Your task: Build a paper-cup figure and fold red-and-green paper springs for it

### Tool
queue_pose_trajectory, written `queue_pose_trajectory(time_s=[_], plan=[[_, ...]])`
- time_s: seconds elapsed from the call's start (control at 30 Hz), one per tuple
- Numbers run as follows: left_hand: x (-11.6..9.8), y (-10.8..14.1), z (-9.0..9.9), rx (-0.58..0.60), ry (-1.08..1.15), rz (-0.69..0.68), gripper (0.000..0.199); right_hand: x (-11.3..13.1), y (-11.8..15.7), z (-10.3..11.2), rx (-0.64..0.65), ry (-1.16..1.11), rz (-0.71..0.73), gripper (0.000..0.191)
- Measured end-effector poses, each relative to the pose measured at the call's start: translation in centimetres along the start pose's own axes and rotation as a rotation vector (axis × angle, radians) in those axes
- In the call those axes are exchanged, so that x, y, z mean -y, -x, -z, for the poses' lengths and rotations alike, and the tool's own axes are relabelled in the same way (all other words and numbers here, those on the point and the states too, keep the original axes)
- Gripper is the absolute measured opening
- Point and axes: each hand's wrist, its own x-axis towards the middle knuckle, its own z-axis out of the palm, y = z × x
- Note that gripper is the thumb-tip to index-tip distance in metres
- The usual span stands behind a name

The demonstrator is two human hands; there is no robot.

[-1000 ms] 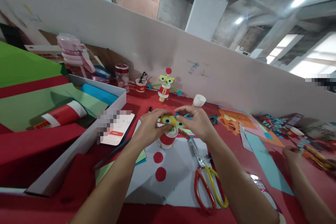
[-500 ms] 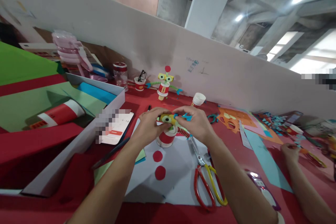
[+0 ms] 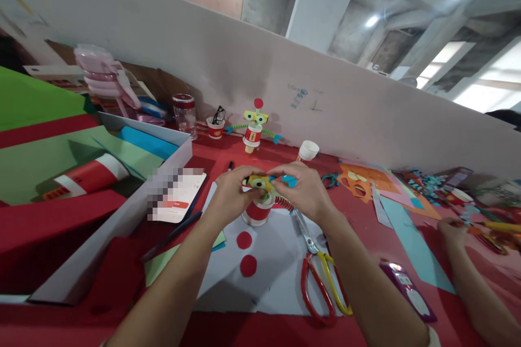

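Observation:
A paper-cup figure (image 3: 258, 213) stands on a white sheet (image 3: 280, 276), with a yellow head piece (image 3: 257, 182) bearing round paper eyes. My left hand (image 3: 233, 192) grips this yellow head piece from the left, thumb in front. My right hand (image 3: 303, 187) pinches a small blue paper piece (image 3: 272, 179) against the head's right end. A red folded paper arm (image 3: 284, 204) sticks out from the cup under my right hand. Two red paper circles (image 3: 245, 240) lie in front of the cup. Scissors (image 3: 312, 252) with red and yellow handles rest beside my right forearm.
A finished-looking figure (image 3: 253, 134) stands by the wall. Left are an open box (image 3: 163, 154) and a phone (image 3: 183, 198). A white cup (image 3: 309, 150), orange paper (image 3: 366, 184) and a purple-edged device (image 3: 408, 290) lie right. Another person's hand (image 3: 452, 233) works at far right.
My hands keep nearly the same hold on the yellow head piece and blue piece. The camera view has shifted slightly. At far right, a yellow tool has come into view near the other person's hand.

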Motion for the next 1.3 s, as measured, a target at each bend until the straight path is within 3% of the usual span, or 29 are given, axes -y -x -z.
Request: queue_pose_trajectory(time_s=[0.67, 0.9, 1.13, 1.3], plan=[[-0.8, 0.6, 0.4, -0.014, -0.117, -0.039, 0.043, 0.1, 0.2, 0.7, 0.007, -0.108, 0.083, 0.029], [-1.0, 0.6, 0.2, -0.039, -0.097, -0.048, 0.035, 0.2, 0.9, 1.5, -0.062, -0.124, 0.038, 0.027], [-1.2, 0.5, 0.1, -0.027, -0.121, -0.047, 0.032, -0.3, 0.9, 0.4, -0.04, -0.1, 0.062, 0.023], [-0.6, 0.4, 0.1, -0.016, -0.065, 0.04, 0.035, -0.5, -0.1, -0.3, -0.004, -0.153, 0.037, 0.022]])
